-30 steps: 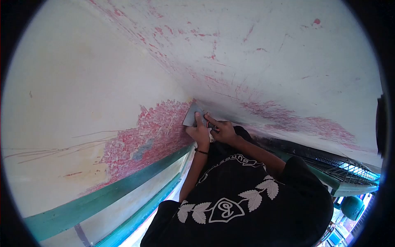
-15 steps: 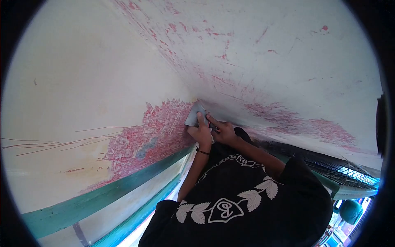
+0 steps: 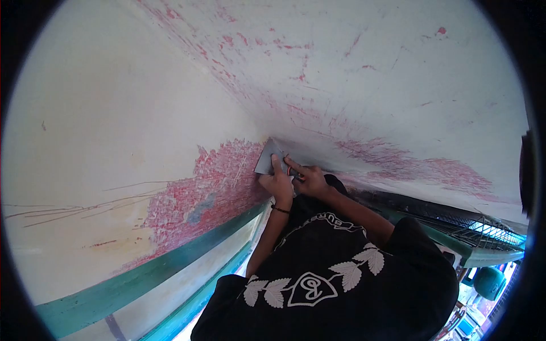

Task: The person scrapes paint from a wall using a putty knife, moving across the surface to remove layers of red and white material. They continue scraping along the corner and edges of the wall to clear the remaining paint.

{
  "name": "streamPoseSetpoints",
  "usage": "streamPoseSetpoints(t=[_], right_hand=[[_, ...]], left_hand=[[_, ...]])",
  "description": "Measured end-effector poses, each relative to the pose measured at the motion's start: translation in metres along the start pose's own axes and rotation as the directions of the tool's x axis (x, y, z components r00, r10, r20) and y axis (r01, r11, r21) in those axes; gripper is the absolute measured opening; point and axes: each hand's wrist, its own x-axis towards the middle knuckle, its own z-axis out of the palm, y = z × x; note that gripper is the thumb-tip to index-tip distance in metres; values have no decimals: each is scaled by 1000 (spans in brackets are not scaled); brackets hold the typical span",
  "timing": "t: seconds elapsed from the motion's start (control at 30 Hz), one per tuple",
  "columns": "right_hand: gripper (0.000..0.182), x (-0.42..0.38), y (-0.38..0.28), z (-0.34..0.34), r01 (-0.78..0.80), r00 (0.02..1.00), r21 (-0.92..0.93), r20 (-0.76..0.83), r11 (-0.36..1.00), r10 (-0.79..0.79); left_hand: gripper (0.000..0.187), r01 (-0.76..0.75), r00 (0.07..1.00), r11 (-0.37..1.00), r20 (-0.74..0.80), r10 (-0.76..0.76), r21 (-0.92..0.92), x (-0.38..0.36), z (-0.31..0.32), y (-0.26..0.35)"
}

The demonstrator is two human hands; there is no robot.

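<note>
A putty knife (image 3: 265, 161) with a wide grey metal blade lies against the wall close to the corner, by the edge of a scraped red patch (image 3: 210, 196). My left hand (image 3: 277, 186), with a dark bracelet at the wrist, pinches the blade, the thumb lying along its face. Closed around the handle is my right hand (image 3: 313, 182), its index finger stretched onto the blade. Most of the handle is hidden in the fingers; a bit of orange-red shows there.
The pale left wall (image 3: 102, 102) meets the right wall (image 3: 387, 74) in a corner; red scratches mark both. A green band (image 3: 136, 284) runs below the patch. At right stand a dark wire rack (image 3: 455, 219) and a green rounded object (image 3: 489, 283).
Both hands hold the putty knife as before, almost in the same spot. The blade has tilted slightly, and the view has shifted a little.
</note>
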Motion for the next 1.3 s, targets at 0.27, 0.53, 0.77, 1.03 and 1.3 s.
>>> streamPoseSetpoints(t=[0.27,0.53,0.77,1.03,1.3], right_hand=[[75,-1,1,1,15,1000,-30,-5,999,-15],[72,16,4,7,14,1000,9,-27,1000,-13],[67,-1,0,0,-60,998,27,31,998,59],[73,-8,-2,2,-113,992,5,57,994,113],[76,-4,18,3,-75,994,6,75,997,75]], left_hand=[[45,-38,999,998,-20,37,-46,5,3,-8],[43,-51,999,991,-9,51,-124,11,10,5],[44,11,1000,999,8,-11,-33,3,2,-5],[44,11,1000,999,-5,-12,-45,8,3,-13],[42,7,999,1000,-41,-6,22,4,8,-7]])
